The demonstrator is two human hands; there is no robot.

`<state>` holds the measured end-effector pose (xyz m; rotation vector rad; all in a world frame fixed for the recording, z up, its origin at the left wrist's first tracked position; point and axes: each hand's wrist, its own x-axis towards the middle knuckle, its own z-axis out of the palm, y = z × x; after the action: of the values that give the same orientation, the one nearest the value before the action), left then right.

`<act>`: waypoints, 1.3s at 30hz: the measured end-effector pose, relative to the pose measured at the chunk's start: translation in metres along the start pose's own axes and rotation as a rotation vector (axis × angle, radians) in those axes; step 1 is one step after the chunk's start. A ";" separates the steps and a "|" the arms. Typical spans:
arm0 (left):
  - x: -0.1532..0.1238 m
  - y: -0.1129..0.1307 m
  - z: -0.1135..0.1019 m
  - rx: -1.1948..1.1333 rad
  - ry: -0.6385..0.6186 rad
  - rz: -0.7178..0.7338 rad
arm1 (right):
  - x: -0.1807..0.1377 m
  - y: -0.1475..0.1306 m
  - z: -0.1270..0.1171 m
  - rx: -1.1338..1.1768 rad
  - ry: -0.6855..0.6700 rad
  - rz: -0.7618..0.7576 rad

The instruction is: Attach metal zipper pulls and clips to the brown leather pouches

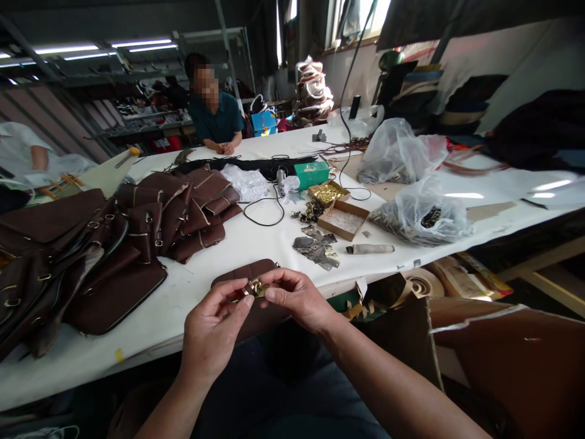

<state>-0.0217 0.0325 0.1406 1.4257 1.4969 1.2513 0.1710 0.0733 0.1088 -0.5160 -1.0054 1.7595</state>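
Note:
My left hand point(214, 326) pinches one side of a small gold-coloured metal bag fitting point(256, 288) between thumb and fingers. On the fitting's other side, the fingertips of my right hand point(299, 299) are closed. Fingers partly cover the fitting, so I cannot tell if it is one piece or two. Beneath both hands lies a dark brown bag piece point(244, 268) at the table's near edge, partly hidden by them. Just beyond, flat grey metal plates point(316, 247) lie in a loose heap.
Brown bags point(123, 268) are piled on the white table point(256, 238) at left. Cardboard trays, one with gold parts point(329, 192), stand near a green box point(311, 174). Plastic bags of metal parts point(423, 213) lie right. A person point(217, 116) leans on the far edge.

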 end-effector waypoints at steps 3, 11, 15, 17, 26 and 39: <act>-0.001 0.004 0.000 0.119 0.043 0.150 | -0.002 -0.006 0.008 -0.039 0.011 -0.002; -0.012 0.012 -0.001 0.425 0.097 0.673 | 0.002 -0.008 0.020 -0.089 0.189 -0.045; -0.019 0.003 0.000 0.185 0.073 0.564 | 0.004 -0.011 0.026 -0.075 0.210 -0.086; -0.019 0.001 0.000 -0.012 0.035 0.335 | 0.004 -0.014 0.028 -0.096 0.183 -0.110; -0.005 -0.002 0.004 -0.176 0.077 -0.052 | -0.002 -0.012 0.032 -0.673 0.221 -0.513; -0.004 -0.015 -0.006 0.351 0.122 0.650 | -0.001 0.003 0.033 -0.786 0.186 -0.600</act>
<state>-0.0309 0.0293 0.1273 2.2244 1.4271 1.5155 0.1455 0.0593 0.1249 -0.7435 -1.5161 0.7354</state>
